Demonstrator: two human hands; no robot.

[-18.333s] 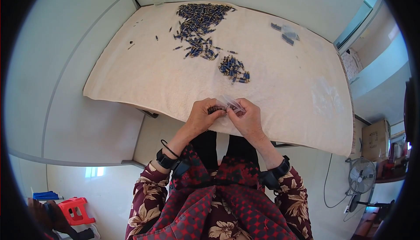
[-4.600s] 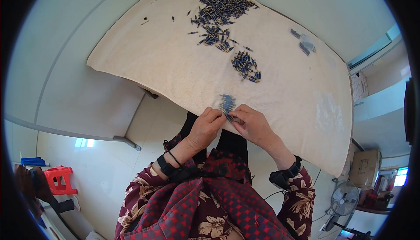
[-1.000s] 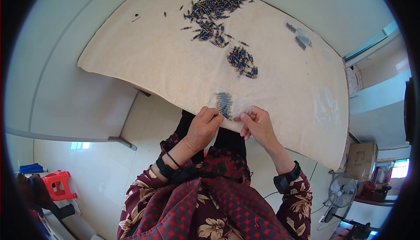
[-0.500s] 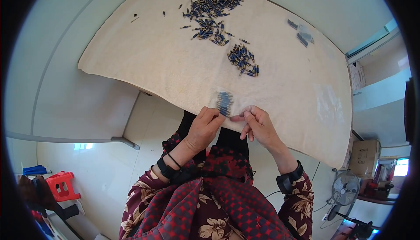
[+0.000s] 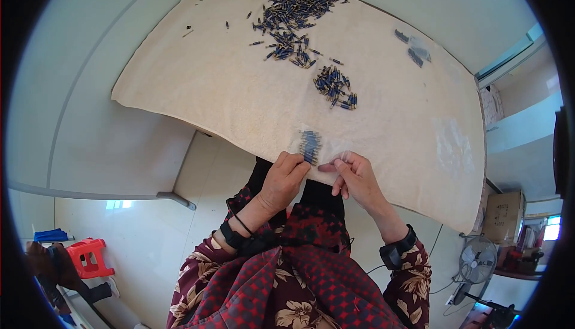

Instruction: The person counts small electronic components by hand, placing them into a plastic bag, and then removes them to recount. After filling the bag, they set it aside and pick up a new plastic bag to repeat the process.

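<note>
A clear plastic bag holding a neat stack of small blue parts with brass-coloured ends [image 5: 310, 145] lies at the table's near edge. My left hand [image 5: 284, 180] is closed at the bag's lower left corner, its fingertips pressed together by the lowest parts; what they pinch is too small to make out. On the right side, my right hand [image 5: 357, 180] has its thumb and index finger together on the bag's clear film. Beyond the bag sits a small loose pile of the same parts [image 5: 333, 87], with a much larger pile [image 5: 293, 8] behind it.
A cream cloth [image 5: 209, 83] covers the table. Dark grey strips in clear plastic [image 5: 415, 56] lie at the back right, and an empty-looking clear bag [image 5: 450, 143] lies at the right. A red stool [image 5: 90, 258] and a fan [image 5: 477, 259] stand beyond the table.
The whole view has shifted slightly, so the table and piles appear a little lower. Both hands keep nearly the same pose at the bag.
</note>
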